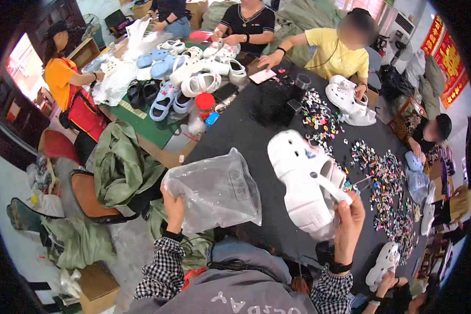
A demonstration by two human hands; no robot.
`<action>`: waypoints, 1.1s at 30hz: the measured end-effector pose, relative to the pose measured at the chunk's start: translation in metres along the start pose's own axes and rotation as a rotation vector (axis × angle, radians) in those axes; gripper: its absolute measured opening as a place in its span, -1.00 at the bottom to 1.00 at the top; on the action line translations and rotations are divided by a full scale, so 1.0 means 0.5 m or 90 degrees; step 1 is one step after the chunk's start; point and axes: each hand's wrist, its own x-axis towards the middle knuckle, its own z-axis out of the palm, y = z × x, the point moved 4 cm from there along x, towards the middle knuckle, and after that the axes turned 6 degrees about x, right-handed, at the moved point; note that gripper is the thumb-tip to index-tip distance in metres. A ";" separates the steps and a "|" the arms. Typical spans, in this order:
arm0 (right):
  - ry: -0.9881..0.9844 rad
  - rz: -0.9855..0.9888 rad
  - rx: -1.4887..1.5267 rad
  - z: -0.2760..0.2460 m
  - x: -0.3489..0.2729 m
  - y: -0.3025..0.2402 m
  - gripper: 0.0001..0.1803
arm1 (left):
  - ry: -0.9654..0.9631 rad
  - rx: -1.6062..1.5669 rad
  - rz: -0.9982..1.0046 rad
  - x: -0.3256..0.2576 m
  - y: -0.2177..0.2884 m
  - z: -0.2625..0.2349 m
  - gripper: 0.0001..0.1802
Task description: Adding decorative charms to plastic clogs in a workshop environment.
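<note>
A transparent plastic bag [214, 191] hangs flat from my left hand [174, 208], whose fingers are closed on its left edge. Held up over the black table, a chunky white clog [301, 178] has its heel strap pinched in my right hand [349, 225]. A second white clog seems to be partly behind it, but I cannot make out how they lie together. The bag and the clog are apart, with the bag to the left. Beyond the held clog, small colourful shoe charms [322, 118] lie heaped on the table.
Another charm pile [387, 183] spreads along the right of the black table [230, 131]. Blue and white clogs [201, 83] crowd the far left, near a red-lidded jar [205, 102]. A person in yellow [337, 55] handles white clogs opposite. Green sacks [123, 157] lie left.
</note>
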 end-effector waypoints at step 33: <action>-0.479 -0.034 -0.453 0.007 -0.122 0.226 -0.53 | -0.019 0.086 0.608 -0.155 0.676 -0.128 -0.61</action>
